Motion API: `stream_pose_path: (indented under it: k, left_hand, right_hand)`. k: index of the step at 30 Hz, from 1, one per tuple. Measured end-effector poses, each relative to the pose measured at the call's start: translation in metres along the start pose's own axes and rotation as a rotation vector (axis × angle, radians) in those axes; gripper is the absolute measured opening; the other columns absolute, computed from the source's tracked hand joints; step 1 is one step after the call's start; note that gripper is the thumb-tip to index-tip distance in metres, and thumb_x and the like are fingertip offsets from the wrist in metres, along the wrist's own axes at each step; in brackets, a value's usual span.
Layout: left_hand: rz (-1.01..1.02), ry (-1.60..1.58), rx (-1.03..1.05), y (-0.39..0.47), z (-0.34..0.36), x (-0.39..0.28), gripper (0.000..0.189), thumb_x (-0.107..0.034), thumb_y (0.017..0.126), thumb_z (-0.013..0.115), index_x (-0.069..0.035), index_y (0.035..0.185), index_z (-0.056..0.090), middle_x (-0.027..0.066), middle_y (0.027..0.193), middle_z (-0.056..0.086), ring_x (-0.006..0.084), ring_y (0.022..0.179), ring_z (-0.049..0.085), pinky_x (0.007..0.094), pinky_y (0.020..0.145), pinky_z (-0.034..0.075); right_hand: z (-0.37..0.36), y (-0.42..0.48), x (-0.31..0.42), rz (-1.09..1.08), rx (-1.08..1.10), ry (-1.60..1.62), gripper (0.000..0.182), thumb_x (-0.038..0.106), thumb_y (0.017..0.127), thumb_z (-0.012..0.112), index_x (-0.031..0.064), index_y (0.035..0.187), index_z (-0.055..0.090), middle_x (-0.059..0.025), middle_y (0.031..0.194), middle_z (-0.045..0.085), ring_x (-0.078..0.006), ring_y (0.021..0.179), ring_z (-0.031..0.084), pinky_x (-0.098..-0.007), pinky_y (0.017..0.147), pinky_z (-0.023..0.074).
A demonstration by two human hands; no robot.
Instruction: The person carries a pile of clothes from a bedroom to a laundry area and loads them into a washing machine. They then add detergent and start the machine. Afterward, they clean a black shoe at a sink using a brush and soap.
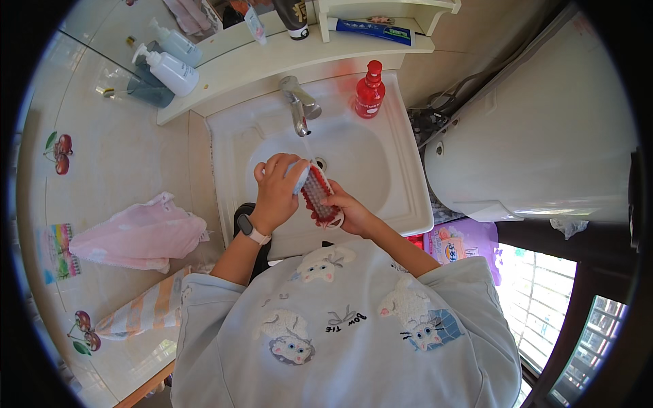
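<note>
My left hand [279,186], with a pale-strapped watch at the wrist, grips a light blue object [302,179] that the fingers mostly cover, so its kind is unclear. In my right hand [349,208] is a scrub brush [317,196] with red and clear bristles turned up and a white looped end toward me. The blue object is close against the brush's far end. Both hands are over the near part of a white washbasin [367,153]. Beyond them stands a chrome faucet [298,109], its spout pointing toward the brush. The drain is partly hidden behind the brush.
A red pump bottle [370,92] stands on the basin's back right corner. The shelf [245,76] behind holds a white pump bottle [171,71] and a blue toothpaste tube [375,31]. A pink towel [143,232] hangs at left; a large white appliance [530,137] is at right.
</note>
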State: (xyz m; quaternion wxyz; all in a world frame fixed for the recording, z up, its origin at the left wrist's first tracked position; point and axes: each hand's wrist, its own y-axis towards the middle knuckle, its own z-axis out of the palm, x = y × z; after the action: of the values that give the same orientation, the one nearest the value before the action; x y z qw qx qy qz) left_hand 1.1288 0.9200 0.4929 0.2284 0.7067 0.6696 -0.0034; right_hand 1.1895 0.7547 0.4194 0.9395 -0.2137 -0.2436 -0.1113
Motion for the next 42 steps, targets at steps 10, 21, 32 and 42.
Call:
stream_pose_path:
  k: [10,21,32,42]
  left_hand:
    - [-0.011,0.001,-0.015,-0.007,0.0,0.001,0.06,0.01,0.054,0.057,-0.011,0.11,0.052,0.0057,0.109,0.051,0.0239,0.107,0.045,0.0397,0.084,0.024]
    - [-0.014,-0.004,-0.05,-0.01,0.002,0.003,0.06,0.01,0.053,0.056,-0.01,0.109,0.052,0.0063,0.108,0.051,0.0241,0.106,0.045,0.0391,0.084,0.024]
    - [-0.038,-0.081,-0.034,-0.01,0.003,0.006,0.057,0.007,0.056,0.059,-0.009,0.11,0.051,0.0084,0.107,0.052,0.0273,0.105,0.046,0.0381,0.087,0.025]
    - [-0.073,-0.106,-0.106,-0.012,0.008,0.009,0.059,0.008,0.054,0.058,-0.01,0.11,0.051,0.009,0.108,0.05,0.0261,0.107,0.044,0.0382,0.086,0.024]
  right_hand:
    - [0.003,-0.002,-0.001,0.006,0.008,0.0,0.059,0.011,0.079,0.051,0.0113,0.131,0.024,-0.0153,0.107,0.053,-0.0269,0.086,0.058,-0.0378,0.07,0.0494]
    - [0.001,-0.001,-0.002,0.026,0.006,0.065,0.059,0.007,0.076,0.054,0.0109,0.129,0.028,-0.0118,0.107,0.052,-0.0252,0.087,0.058,-0.0391,0.07,0.0505]
    - [0.003,-0.002,0.001,0.041,0.013,0.056,0.057,0.008,0.076,0.055,0.0117,0.127,0.03,-0.0125,0.105,0.053,-0.0257,0.085,0.059,-0.0388,0.069,0.0506]
    - [0.0,0.0,0.0,0.052,0.004,0.047,0.056,0.009,0.076,0.055,0.0117,0.126,0.029,-0.0133,0.104,0.053,-0.0268,0.083,0.059,-0.0388,0.066,0.0504]
